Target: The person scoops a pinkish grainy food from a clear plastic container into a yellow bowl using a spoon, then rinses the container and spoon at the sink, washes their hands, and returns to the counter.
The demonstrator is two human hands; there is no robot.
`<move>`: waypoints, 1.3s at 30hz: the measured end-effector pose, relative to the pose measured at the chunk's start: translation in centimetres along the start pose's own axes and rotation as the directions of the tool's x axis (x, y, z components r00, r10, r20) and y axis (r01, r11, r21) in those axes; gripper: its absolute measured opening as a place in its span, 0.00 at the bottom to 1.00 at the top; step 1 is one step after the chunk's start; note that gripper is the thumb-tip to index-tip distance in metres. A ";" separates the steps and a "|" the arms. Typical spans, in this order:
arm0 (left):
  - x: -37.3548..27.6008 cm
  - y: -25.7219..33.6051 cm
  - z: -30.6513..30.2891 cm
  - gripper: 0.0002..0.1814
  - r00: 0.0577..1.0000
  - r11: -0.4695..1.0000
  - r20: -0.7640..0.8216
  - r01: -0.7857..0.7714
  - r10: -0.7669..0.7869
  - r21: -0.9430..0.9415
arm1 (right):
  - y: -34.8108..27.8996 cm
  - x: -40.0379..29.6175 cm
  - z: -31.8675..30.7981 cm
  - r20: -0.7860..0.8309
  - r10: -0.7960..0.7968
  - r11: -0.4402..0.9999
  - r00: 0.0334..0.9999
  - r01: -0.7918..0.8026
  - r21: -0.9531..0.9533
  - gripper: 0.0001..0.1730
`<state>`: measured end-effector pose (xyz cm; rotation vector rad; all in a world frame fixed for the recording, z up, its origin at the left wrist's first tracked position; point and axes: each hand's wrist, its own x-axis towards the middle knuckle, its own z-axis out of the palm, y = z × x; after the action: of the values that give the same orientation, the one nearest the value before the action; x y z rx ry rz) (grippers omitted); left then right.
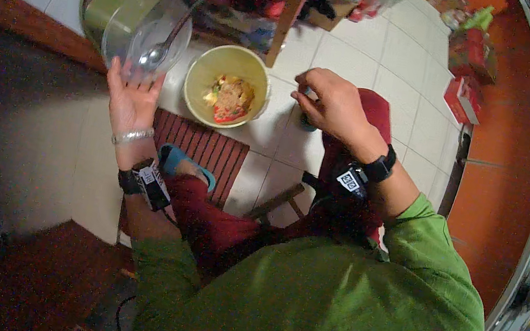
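Note:
My left hand (133, 102) is palm up at the left, its fingers against the near side of a clear bowl (116, 41). A spoon (156, 53) with a dark handle rests in the bowl, its handle pointing up past the rim. Right of the bowl, a pale yellow bucket (199, 63) stands on the floor with what look like food scraps (234, 99) at its bottom. Over by my right knee, my right hand (331, 104) hangs with fingers loosely curled and a small gap to the thumb; no object shows in it.
A green container (126, 3) stands behind the bowl beside a wooden-edged unit (291, 16). A striped mat (204, 149) lies below the bucket, by my slippered foot (185, 165). Orange cabinets (492, 205) line the right. Bags and boxes (332, 10) are at the back.

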<state>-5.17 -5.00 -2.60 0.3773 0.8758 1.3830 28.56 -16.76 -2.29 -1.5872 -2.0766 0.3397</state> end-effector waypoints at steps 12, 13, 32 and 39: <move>-3.2 -4.8 -7.0 0.26 0.991 0.991 0.003 0.134 -0.134 -0.001 | 3.5 -12.5 0.8 -0.327 0.078 0.951 0.942 -0.169 -0.260 0.22; -4.0 -5.1 -7.2 0.25 0.984 0.984 -0.008 0.177 -0.177 -0.018 | 3.9 -12.7 0.7 -0.318 0.083 0.952 0.945 -0.169 -0.255 0.21; -12.1 -6.2 -10.8 0.20 0.984 0.988 0.096 0.146 -0.149 0.040 | 5.3 -13.9 2.0 -0.479 0.048 0.976 0.876 -0.144 -0.165 0.17; -16.5 -7.0 -8.6 0.17 0.952 0.976 0.219 0.216 -0.215 0.022 | 5.3 -14.2 1.5 -0.502 0.042 0.975 0.864 -0.144 -0.167 0.17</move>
<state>-5.67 -24.18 -7.87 0.4128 0.7095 1.1162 34.93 -28.60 -9.50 -1.6760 -1.6731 -0.2405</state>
